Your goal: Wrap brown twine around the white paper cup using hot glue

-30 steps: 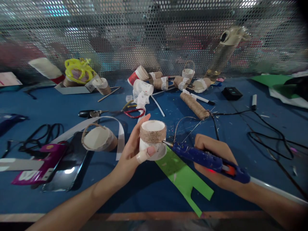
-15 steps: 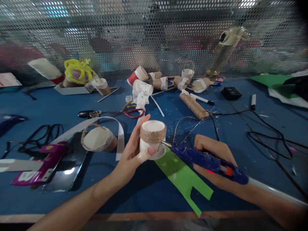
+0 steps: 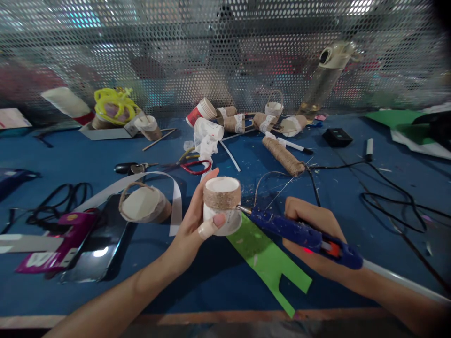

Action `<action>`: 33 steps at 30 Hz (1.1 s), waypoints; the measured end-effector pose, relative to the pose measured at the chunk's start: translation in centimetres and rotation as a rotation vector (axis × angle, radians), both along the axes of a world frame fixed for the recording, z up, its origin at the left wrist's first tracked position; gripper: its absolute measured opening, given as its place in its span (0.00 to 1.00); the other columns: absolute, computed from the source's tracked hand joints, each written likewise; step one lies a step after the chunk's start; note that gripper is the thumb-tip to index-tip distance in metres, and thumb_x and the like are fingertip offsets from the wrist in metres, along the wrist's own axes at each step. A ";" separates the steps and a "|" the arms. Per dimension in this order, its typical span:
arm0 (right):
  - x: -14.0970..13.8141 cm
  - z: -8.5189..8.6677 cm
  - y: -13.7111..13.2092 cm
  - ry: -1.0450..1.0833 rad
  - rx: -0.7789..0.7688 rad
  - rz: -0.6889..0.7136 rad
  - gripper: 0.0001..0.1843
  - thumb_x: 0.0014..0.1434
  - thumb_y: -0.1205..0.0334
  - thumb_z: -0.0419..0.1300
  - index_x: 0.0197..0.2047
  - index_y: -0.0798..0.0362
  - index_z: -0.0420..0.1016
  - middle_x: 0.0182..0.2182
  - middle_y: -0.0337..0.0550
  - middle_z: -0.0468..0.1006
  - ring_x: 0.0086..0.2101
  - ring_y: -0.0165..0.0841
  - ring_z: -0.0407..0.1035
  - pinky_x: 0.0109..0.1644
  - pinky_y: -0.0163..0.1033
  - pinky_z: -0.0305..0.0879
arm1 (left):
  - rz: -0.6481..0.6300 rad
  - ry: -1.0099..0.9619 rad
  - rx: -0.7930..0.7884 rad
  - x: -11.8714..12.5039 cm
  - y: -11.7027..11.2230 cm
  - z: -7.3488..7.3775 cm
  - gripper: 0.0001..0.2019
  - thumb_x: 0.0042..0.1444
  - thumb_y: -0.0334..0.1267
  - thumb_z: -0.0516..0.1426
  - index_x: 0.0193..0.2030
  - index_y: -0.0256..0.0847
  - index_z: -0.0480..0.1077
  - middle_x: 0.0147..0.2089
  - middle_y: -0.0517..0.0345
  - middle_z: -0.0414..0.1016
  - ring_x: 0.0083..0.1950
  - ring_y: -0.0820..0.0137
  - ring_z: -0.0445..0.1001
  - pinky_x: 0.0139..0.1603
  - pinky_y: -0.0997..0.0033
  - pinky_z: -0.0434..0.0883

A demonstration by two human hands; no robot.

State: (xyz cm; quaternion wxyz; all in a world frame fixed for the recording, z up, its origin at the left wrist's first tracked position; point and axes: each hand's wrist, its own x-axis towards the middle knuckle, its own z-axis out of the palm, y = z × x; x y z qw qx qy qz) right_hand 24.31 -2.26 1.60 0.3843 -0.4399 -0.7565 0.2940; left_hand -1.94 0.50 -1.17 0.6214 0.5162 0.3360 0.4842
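My left hand [image 3: 197, 216] is closed around a white paper cup [image 3: 230, 217], thumb across its front. Brown twine [image 3: 221, 197] winds around the cup's upper half. In my right hand [image 3: 313, 220] is a blue hot glue gun [image 3: 289, 230], a glue stick [image 3: 401, 277] sticking out of its back end. Its metal nozzle meets the right side of the cup at the lower edge of the twine. A thin strand of twine loops from the twine roll [image 3: 283, 155] toward the nozzle. Under the cup lies a cut green sheet [image 3: 268, 258].
On the left are a twine-handled cup basket [image 3: 144, 204], a phone [image 3: 98, 244] and a purple packet [image 3: 63, 244]. Red-handled scissors [image 3: 195, 166] lie behind the cup. More twine-wrapped cups [image 3: 264, 122] and a bottle [image 3: 324, 80] stand before the perforated metal screen [image 3: 197, 56]. A black cable [image 3: 391, 197] coils at right.
The cup has shifted and turned very slightly in my left hand, and faint print now shows on its front. The glue gun stays almost still against it.
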 end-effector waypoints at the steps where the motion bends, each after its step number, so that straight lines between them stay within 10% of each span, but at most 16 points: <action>1: 0.0 0.0 0.0 -0.002 0.004 0.001 0.20 0.58 0.73 0.60 0.29 0.48 0.50 0.26 0.34 0.57 0.25 0.29 0.53 0.28 0.40 0.48 | 0.001 0.004 -0.004 0.0 0.0 0.0 0.34 0.64 0.45 0.61 0.75 0.62 0.59 0.75 0.58 0.64 0.73 0.50 0.63 0.76 0.47 0.56; 33: 0.2 -0.1 0.1 0.053 -0.059 -0.004 0.18 0.56 0.73 0.61 0.28 0.48 0.53 0.25 0.32 0.58 0.24 0.28 0.53 0.28 0.38 0.48 | 0.043 -0.059 -0.045 0.3 0.1 0.5 0.27 0.66 0.49 0.58 0.71 0.54 0.65 0.68 0.54 0.72 0.65 0.53 0.73 0.61 0.58 0.72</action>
